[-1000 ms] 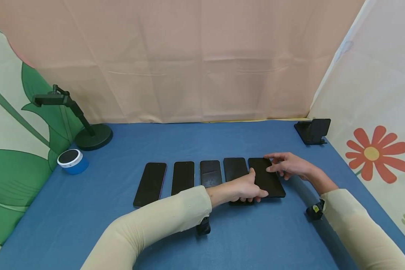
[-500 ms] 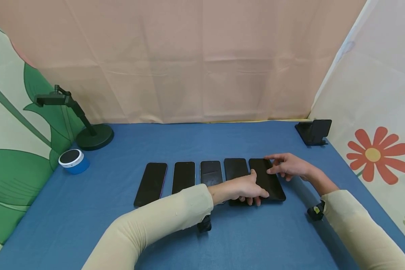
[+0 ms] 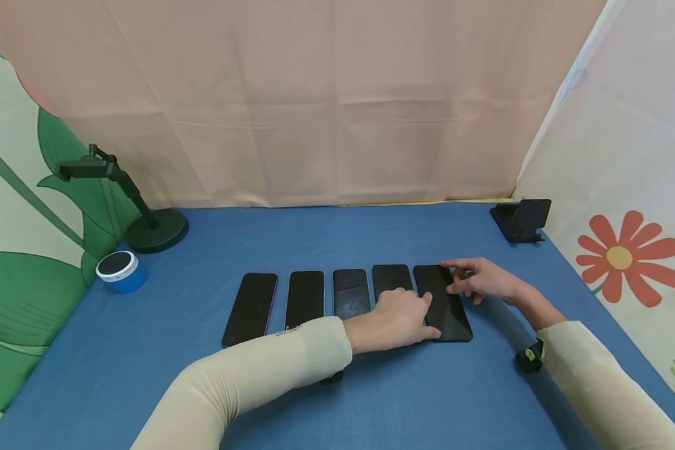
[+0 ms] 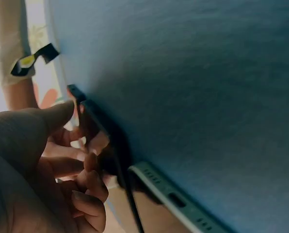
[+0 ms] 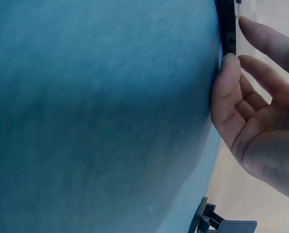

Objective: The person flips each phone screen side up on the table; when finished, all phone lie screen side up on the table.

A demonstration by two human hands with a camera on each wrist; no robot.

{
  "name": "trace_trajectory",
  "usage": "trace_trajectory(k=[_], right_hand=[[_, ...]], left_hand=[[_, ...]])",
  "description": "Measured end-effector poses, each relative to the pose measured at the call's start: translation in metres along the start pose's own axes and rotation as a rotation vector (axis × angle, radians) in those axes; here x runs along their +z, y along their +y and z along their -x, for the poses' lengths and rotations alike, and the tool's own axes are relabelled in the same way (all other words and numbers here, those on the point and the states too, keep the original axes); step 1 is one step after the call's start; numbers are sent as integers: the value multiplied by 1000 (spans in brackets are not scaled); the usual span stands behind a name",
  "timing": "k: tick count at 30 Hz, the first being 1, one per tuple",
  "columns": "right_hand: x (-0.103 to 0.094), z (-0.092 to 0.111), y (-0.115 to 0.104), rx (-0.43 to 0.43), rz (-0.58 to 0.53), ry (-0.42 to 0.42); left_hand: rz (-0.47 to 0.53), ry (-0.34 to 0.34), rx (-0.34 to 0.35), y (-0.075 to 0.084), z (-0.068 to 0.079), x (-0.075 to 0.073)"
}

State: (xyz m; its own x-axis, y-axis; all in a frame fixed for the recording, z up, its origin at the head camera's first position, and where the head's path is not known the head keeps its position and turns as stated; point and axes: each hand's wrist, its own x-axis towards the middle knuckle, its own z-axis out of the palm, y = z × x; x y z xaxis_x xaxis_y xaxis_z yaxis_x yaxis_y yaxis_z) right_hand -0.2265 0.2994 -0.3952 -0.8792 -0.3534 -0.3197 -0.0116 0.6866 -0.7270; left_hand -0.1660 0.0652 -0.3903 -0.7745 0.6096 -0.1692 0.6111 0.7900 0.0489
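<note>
Several black smartphones lie in a row, screens up, on the blue table. My right hand [image 3: 486, 279] holds the rightmost smartphone [image 3: 451, 312] by its far right corner, index finger along the top edge and thumb at the side. My left hand [image 3: 396, 319] reaches across over the neighbouring smartphone [image 3: 392, 278], hiding its lower half; thumb and index finger hold the rightmost phone along its near left side. In the left wrist view the other fingers curl beside the phones, and a pale phone edge [image 4: 178, 200] with a charging port shows. In the right wrist view, fingertips meet a dark phone edge [image 5: 227, 29].
Farther left lie a middle smartphone [image 3: 351, 292], a second one [image 3: 305, 299] and the leftmost smartphone [image 3: 250, 309]. A dark green stand [image 3: 156, 230] and a blue-and-white round tub [image 3: 122, 272] stand at left. A black phone stand [image 3: 521, 220] is at the back right.
The rightmost smartphone's near end has come slightly toward me and left, so it lies straighter. My left hand has turned, its back now uppermost over the neighbouring phone. The right hand has barely moved.
</note>
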Motion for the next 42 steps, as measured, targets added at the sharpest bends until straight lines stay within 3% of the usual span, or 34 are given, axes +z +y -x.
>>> trace_trajectory(k=[3, 8, 37, 42], right_hand=[[0, 0, 1, -4, 8, 7], [-1, 0, 0, -2, 24, -6], [-1, -2, -2, 20, 67, 1], [1, -2, -3, 6, 109, 20]], left_hand=[[-75, 18, 5, 1, 2, 4], [-116, 28, -2, 4, 2, 8], [-96, 34, 40, 2, -4, 11], [-97, 16, 68, -5, -2, 9]])
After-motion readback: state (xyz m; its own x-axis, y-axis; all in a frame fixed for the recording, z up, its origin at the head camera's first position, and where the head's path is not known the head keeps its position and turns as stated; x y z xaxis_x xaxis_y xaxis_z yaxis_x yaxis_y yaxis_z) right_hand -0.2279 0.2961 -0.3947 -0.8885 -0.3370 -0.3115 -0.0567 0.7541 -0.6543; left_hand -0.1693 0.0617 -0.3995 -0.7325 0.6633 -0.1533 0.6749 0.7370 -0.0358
